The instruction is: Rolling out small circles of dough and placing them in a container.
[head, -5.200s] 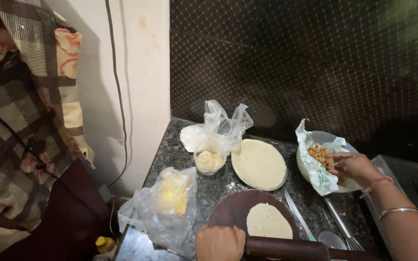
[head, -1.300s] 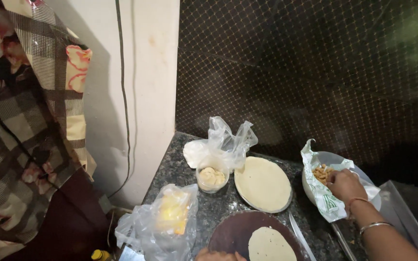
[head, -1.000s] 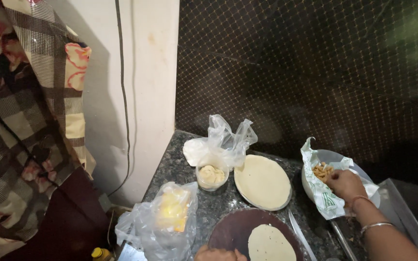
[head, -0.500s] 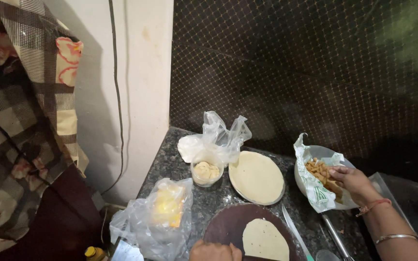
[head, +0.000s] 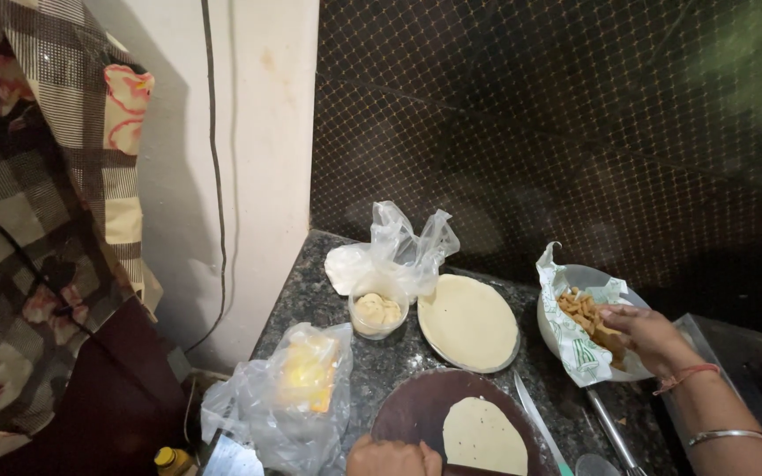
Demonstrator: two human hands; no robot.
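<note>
The right hand reaches into a bowl lined with a white bag printed in green at the right of the dark speckled stone desk, its fingers curled down over the pile of tan fried strips inside and touching them; whether the grip has actually closed on any strips cannot be told from here. A red thread and a metal bangle circle that wrist and forearm. The left hand sits at the near edge of the picture, only its knuckles showing, resting against the near left rim of a dark round rolling board; its grip is cut off by the frame, so its state cannot be told. On the board lies a small pale disc of rolled dough, just right of that hand. Farther back, between board and bowl, a metal plate carries a larger flat round of dough. Left of the plate stands a small clear cup of dough balls, with a crumpled clear plastic bag behind it. At the near left a second clear bag holds something yellow. A metal utensil handle lies on the desk near the bowl
</note>
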